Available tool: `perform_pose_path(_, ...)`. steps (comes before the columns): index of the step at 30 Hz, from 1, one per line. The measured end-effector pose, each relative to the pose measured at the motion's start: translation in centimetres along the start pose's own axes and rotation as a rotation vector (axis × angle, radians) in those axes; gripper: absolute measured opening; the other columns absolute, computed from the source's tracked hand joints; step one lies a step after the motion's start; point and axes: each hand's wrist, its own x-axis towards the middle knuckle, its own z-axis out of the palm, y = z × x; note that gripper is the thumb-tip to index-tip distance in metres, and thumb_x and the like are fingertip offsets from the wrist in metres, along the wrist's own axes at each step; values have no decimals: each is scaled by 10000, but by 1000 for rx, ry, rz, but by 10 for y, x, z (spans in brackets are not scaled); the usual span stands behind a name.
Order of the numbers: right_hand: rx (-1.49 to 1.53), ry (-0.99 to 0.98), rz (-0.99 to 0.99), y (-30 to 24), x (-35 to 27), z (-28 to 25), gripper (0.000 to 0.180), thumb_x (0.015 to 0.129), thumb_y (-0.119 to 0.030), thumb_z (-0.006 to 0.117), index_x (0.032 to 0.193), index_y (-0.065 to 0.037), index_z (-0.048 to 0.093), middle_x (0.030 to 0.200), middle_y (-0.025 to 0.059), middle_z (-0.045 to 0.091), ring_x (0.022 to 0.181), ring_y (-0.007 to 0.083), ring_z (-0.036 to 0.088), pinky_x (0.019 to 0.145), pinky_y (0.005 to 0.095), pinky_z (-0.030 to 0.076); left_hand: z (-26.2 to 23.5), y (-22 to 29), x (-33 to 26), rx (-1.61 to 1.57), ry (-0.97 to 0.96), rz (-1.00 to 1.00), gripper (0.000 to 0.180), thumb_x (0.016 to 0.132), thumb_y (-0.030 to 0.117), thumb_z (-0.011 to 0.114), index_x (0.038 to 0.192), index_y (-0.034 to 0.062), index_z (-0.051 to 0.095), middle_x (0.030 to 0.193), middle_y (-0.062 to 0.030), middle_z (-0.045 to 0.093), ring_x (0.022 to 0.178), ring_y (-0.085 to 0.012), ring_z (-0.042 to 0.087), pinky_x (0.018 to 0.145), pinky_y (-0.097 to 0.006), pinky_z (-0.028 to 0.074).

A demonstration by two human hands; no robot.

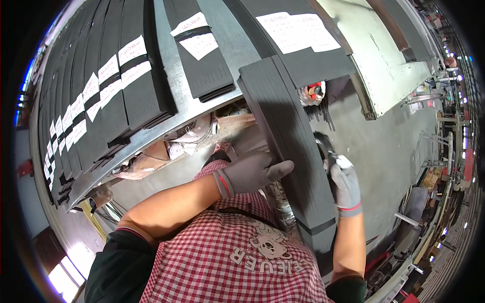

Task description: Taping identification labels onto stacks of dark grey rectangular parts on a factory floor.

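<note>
A long stack of dark grey strips point(288, 126) runs from near my apron toward the far table. My left hand point(250, 174), in a grey glove, grips its left edge. The thumb lies over the top; the other fingers are partly hidden. Beyond the right edge, my gloved right hand point(346, 184) is closed on a curved black band point(324, 145). Whether it is a strap or part of a tape roll, I cannot tell. Another black band point(323, 227) crosses the near part of the stack.
Several banded dark stacks point(146, 96) with white paper labels line the metal table point(172, 65) on the left. A separate labelled bundle point(202, 60) lies nearer the middle. White sheets point(298, 31) rest on dark boards ahead. A pale panel point(386, 65) stands at the far right.
</note>
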Motion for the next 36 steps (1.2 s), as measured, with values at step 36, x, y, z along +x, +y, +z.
perform_pose_path(36,-691,-713,-635,-176,51,84,320,678,-180,782,974,-118,679,631,57,556,691,278,592,940,478,465,-81,51,-76,357,323,584,271,803,336,691,680,102,626,673,-81,608,567,-283,598,543,-389,478)
